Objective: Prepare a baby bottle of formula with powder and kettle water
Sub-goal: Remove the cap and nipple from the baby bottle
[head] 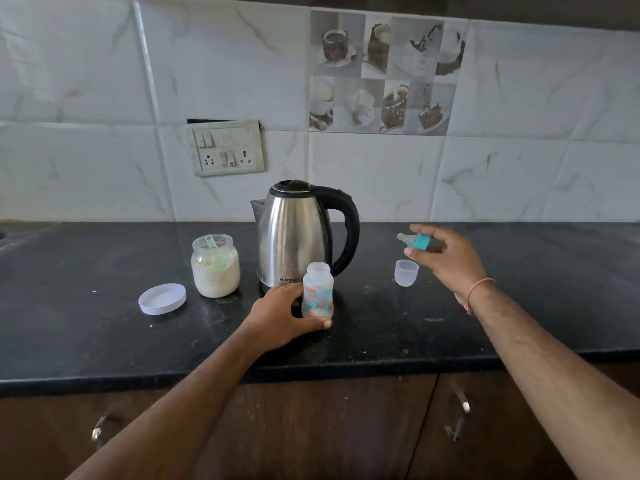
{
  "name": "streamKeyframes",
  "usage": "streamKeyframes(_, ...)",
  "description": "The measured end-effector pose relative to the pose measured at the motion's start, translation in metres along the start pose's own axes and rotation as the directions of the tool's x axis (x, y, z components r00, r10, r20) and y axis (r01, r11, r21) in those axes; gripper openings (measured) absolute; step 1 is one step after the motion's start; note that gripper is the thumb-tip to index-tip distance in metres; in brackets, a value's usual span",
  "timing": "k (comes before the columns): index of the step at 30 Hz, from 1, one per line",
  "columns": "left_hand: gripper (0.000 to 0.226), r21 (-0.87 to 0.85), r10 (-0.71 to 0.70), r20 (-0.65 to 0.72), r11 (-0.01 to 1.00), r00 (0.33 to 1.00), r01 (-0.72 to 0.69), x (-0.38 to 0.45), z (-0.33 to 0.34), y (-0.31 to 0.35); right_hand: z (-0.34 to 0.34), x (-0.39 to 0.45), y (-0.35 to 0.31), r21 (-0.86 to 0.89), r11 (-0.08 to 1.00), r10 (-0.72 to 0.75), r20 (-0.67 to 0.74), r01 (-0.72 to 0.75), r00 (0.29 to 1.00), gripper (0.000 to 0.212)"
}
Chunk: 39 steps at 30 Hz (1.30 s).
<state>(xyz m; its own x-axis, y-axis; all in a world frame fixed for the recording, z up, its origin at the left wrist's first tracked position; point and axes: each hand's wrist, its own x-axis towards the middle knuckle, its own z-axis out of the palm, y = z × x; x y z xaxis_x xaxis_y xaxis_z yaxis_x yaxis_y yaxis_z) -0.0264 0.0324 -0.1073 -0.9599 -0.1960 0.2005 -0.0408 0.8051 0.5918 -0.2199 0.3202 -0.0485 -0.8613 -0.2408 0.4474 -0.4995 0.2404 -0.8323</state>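
A person stands at a dark stone tabletop (86, 306) midway through making up a baby bottle (318, 289), which sits upright and uncapped near the centre of the scene, just in front of a steel electric kettle (294, 233). The left hand (285, 315) has its grip closed around the bottle's lower body, thumb across the front near the base, steadying it on the surface. A pale layer at the bottom of the bottle looks like powder or a little liquid; which it is cannot be told.

At 2 o'clock from the bottle, the right hand (446, 258) hovers above the tabletop with its grip closed on the teat and blue screw ring (417, 241), held sideways between fingertips and thumb. Just below it, at 3 o'clock from the bottle, the clear dome cap (406, 272) stands mouth-up on the surface.

At 9 o'clock from the kettle, the open jar of formula powder (215, 268) is about two-thirds full, with a green scoop (216, 254) resting inside. Its white lid (162, 298) lies flat at 8 o'clock from the jar.

Judging by the layout, the bottle has been opened and the jar unsealed, and some powder may already be in. No clear water level shows in the bottle, so pouring from the kettle appears to remain, followed by screwing on the teat ring, mixing, and fitting the cap. The kettle's lid is shut and its handle points toward 3 o'clock, free of either hand.
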Motion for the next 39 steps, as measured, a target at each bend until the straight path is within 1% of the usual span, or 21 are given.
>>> streamKeyframes(2,0.048,0.013,-0.006,0.006,1.0,1.0,0.006,0.002,0.0,0.001,-0.011,0.012,0.003,-0.131,0.991,0.022,0.047,-0.015,0.999,0.052)
streamKeyframes(4,0.05,0.021,-0.009,0.008,1.0,1.0,0.009,0.005,0.0,0.002,-0.017,0.018,0.002,-0.216,0.975,0.062,0.079,-0.044,0.995,0.065)
streamKeyframes(5,0.053,0.023,-0.012,0.011,1.0,1.0,0.012,0.007,0.001,0.001,-0.018,0.02,0.0,-0.247,0.968,0.072,0.087,-0.049,0.994,0.066)
streamKeyframes(7,0.059,0.026,-0.015,0.013,1.0,1.0,0.014,0.011,0.001,0.001,-0.017,0.022,0.0,-0.298,0.953,0.079,0.095,-0.047,0.992,0.057)
streamKeyframes(9,0.055,0.027,-0.018,0.01,0.999,1.0,0.017,0.016,0.002,0.0,-0.014,0.025,0.004,-0.329,0.943,0.081,0.088,-0.047,0.993,0.051)
streamKeyframes(11,0.053,0.028,-0.019,0.011,0.999,1.0,0.019,0.02,0.002,-0.002,-0.011,0.026,0.007,-0.349,0.936,0.083,0.075,-0.052,0.994,0.048)
streamKeyframes(14,0.058,0.029,-0.015,0.002,0.999,1.0,0.015,0.026,0.004,-0.006,-0.006,0.027,0.011,-0.366,0.929,0.087,0.064,-0.057,0.994,0.045)
streamKeyframes(18,0.065,0.024,-0.013,0.005,1.0,1.0,0.013,0.028,0.005,-0.009,0.004,0.025,0.018,-0.37,0.927,0.087,0.068,-0.055,0.994,0.049)
streamKeyframes(23,0.064,0.014,-0.022,0.012,1.0,1.0,0.022,0.029,0.005,-0.009,0.016,0.02,0.022,-0.437,0.899,0.07,0.104,-0.018,0.992,0.048)
streamKeyframes(30,0.068,0.01,-0.013,0.003,1.0,1.0,0.013,0.028,0.006,-0.009,0.017,0.016,0.024,-0.45,0.893,0.064,0.12,-0.003,0.991,0.055)
streamKeyframes(33,0.074,0.013,-0.009,0.006,1.0,1.0,0.009,0.029,0.006,-0.011,0.018,0.012,0.023,-0.451,0.893,0.067,0.139,0.003,0.988,0.058)
streamKeyframes(36,0.087,0.025,-0.004,0.001,1.0,1.0,0.004,0.029,0.007,-0.012,0.018,0.008,0.023,-0.446,0.895,0.067,0.165,0.014,0.984,0.067)
streamKeyframes(39,0.085,0.012,0.008,-0.016,1.0,1.0,-0.008,0.029,0.008,-0.013,0.018,0.006,0.025,-0.44,0.898,0.061,0.171,0.021,0.983,0.077)
